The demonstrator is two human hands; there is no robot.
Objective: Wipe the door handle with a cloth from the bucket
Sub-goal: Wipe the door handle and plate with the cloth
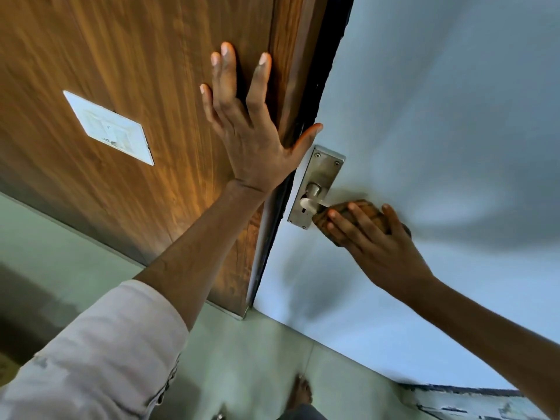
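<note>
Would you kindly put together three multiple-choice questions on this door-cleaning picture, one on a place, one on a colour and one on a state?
1. Where does the left hand rest?
A. Flat on the wooden panel
B. On the metal plate
C. On the floor

2. What colour is the cloth in the right hand?
A. White
B. Brown, patterned
C. Blue

3. How is the door handle at this moment?
A. Fully bare, nothing near it
B. Removed from its plate
C. Its outer part covered by the cloth, the end near the metal plate showing

Answers:
1. A, the fingers are spread against the wood grain, right of the white switch plate.
2. B, brown fabric shows under the fingers.
3. C, the right hand presses the cloth over the lever, whose pale stub shows by the plate.
</note>
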